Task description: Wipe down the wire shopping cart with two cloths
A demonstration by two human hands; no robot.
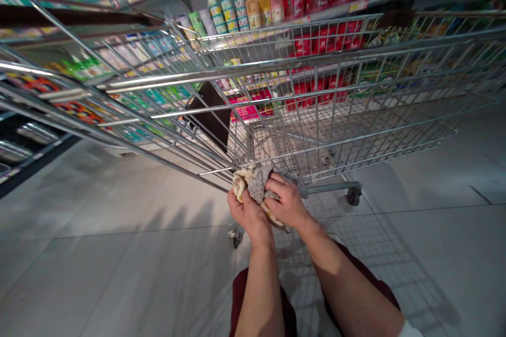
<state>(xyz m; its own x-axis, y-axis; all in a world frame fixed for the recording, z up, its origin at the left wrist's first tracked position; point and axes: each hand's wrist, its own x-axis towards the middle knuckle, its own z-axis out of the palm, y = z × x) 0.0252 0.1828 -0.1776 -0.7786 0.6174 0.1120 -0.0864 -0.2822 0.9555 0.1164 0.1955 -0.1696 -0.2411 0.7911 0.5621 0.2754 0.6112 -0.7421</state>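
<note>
A crumpled cloth (pixel 256 183) (grey and cream, perhaps a towel; the folds hide its shape) sits at lower centre, gripped closed in both hands — left hand (pixel 247 213) below, right hand (pixel 286 201) over it. Just ahead stands a wire cart (pixel 316 116), with stocked shelves (pixel 356 6) upper right, tiled floor (pixel 87 253) below.

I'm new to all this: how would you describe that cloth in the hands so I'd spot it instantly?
Find the wire shopping cart on the pale floor tiles. At its near end, the left hand and right hand bunch a crumpled cloth. It is the only soft thing at the cart: grey with small dots, with cream showing at its edge.
</note>
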